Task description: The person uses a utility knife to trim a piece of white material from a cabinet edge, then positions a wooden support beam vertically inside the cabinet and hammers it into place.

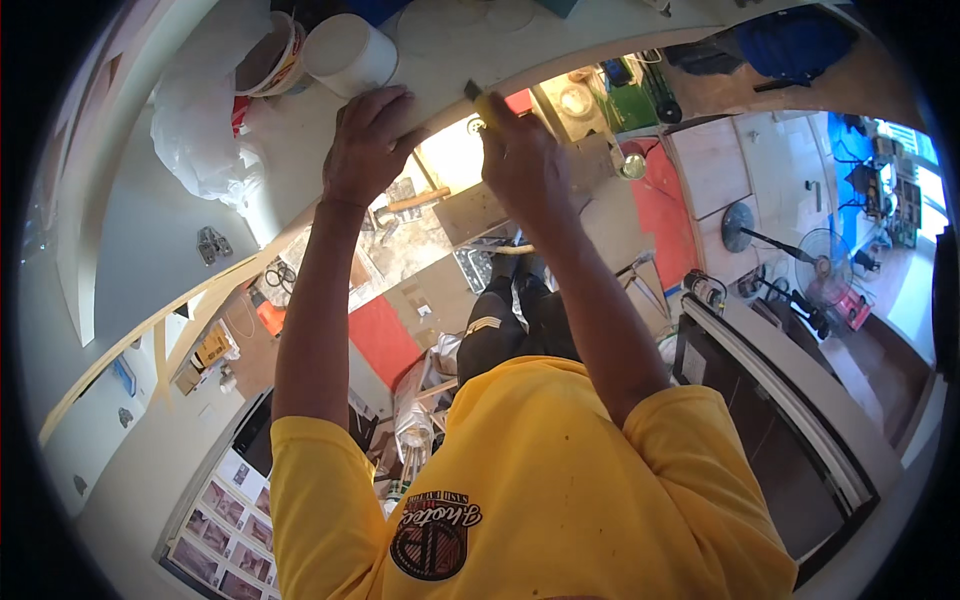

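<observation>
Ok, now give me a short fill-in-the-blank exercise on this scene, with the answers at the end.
1. The small dark-tipped tool is held in the person's ____ grip.
2. The left grip is at the edge of the pale ledge, near a round container whose colour is ____.
3. The person's shirt is ____.
4. The crumpled plastic bag is on the ____ side of the picture.

Missing words: right; white; yellow; left.

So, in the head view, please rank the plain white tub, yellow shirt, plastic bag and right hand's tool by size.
1. Yellow shirt
2. Plastic bag
3. Plain white tub
4. Tool, partly hidden by the right hand
</observation>
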Action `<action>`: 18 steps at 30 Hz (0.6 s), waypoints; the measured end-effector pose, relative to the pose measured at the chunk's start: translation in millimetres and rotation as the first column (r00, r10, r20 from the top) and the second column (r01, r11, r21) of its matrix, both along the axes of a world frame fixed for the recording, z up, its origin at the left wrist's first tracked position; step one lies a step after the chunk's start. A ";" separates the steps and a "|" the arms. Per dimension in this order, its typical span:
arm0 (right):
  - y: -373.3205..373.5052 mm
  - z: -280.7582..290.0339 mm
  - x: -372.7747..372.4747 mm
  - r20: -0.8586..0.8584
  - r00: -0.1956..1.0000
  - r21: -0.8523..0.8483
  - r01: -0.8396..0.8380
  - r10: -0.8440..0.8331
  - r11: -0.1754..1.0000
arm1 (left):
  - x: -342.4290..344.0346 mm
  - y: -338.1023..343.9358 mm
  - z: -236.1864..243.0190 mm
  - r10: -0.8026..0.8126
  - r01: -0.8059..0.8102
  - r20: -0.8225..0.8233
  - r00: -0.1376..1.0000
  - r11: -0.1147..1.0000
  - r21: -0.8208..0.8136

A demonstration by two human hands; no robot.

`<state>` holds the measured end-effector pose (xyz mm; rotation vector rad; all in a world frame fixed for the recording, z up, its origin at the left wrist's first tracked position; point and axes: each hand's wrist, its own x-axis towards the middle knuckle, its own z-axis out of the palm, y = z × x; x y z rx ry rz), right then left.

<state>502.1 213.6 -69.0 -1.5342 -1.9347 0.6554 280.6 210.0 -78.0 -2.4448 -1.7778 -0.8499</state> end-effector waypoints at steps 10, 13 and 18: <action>0.7 -2.6 -4.9 0.053 0.999 0.002 -0.002 0.002 1.000 | -1.0 3.1 2.4 0.004 -0.004 0.000 1.000 1.000 0.012; -9.6 -1.9 -11.5 0.021 0.997 0.047 -0.080 0.079 0.996 | -3.7 4.0 0.7 -0.011 0.011 -0.003 1.000 0.999 0.031; 9.6 -8.8 6.9 0.039 0.998 0.050 -0.042 0.040 0.998 | -3.0 1.6 -0.3 -0.011 0.011 -0.006 1.000 1.000 0.011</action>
